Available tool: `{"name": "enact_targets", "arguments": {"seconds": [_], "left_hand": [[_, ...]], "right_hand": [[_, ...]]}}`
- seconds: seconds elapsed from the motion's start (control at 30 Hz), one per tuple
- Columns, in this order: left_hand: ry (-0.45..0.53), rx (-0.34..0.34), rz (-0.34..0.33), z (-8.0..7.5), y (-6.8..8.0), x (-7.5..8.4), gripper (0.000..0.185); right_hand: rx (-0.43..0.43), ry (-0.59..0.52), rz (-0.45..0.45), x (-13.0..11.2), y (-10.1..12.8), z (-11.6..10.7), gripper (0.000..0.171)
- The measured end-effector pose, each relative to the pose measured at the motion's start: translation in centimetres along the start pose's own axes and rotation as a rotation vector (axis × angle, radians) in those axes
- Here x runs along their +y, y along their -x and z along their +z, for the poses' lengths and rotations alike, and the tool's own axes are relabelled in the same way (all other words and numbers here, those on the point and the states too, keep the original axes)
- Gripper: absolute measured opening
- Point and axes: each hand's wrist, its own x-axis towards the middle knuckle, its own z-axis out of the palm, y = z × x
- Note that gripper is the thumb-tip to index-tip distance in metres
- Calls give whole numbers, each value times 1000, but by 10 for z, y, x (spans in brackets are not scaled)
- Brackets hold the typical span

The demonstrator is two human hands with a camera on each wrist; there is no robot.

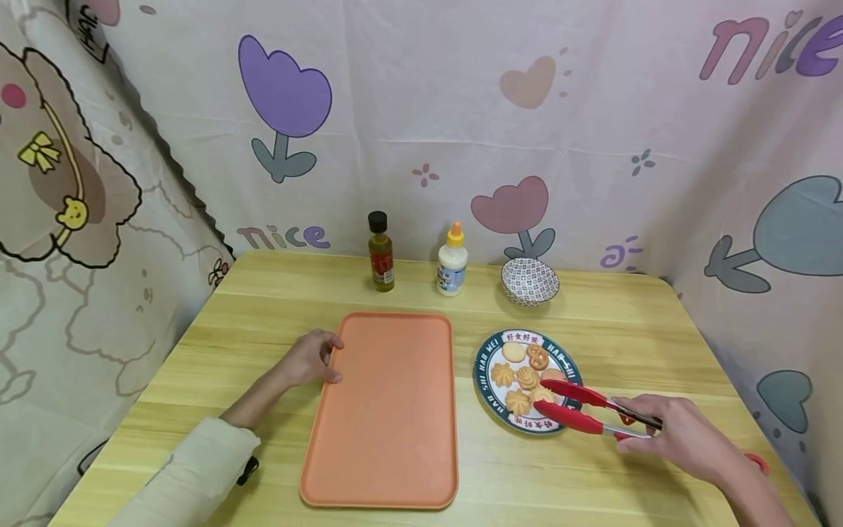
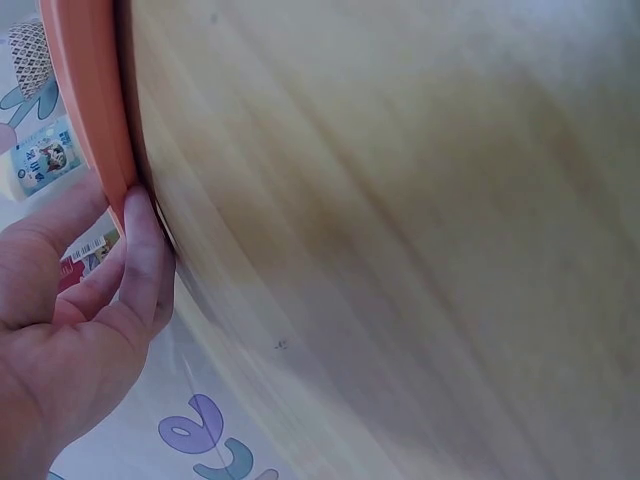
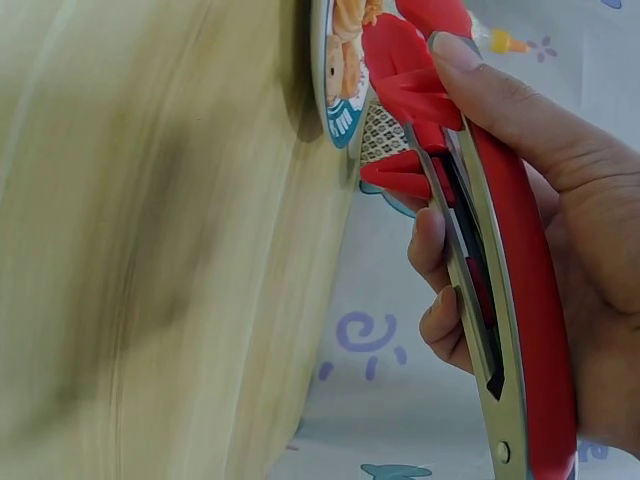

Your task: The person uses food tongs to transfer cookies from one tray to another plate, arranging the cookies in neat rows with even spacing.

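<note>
My left hand (image 1: 309,359) pinches the left rim of an orange tray (image 1: 388,410), thumb and fingers on either side of the edge in the left wrist view. In my right hand (image 1: 685,435) is a pair of red-tipped metal tongs (image 3: 530,290), gripped around the handles. The tong tips, spread apart, hover over the lower right of a plate (image 1: 484,388) with a dark green rim. Several cookies (image 1: 527,378) lie on that plate, among them a pretzel-shaped one (image 1: 537,357). The tips partly cover the cookies at the plate's right side.
Behind the tray stand a dark-capped bottle (image 1: 382,260) and a white squeeze bottle (image 1: 451,267) with an orange tip. A small patterned bowl (image 1: 530,282) sits behind the plate. A printed cloth (image 1: 408,88) hangs along the back of the wooden table (image 1: 250,307).
</note>
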Motion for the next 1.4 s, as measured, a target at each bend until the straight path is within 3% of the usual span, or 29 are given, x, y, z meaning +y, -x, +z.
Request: {"name": "enact_targets", "arguments": {"seconds": [0.33, 0.63, 1.1, 1.4], "left_hand": [[7, -5, -12, 1, 0, 0, 52], [-5, -3, -6, 0, 1, 1, 53], [-13, 4, -15, 1, 0, 1, 52], [-10, 7, -17, 0, 2, 2, 52]], "right_hand": [[-71, -7, 95, -5, 0, 4, 68], [-26, -8, 47, -4, 2, -1, 68], [269, -32, 177, -1, -28, 12, 77], [407, -90, 315, 3, -53, 32, 67]]}}
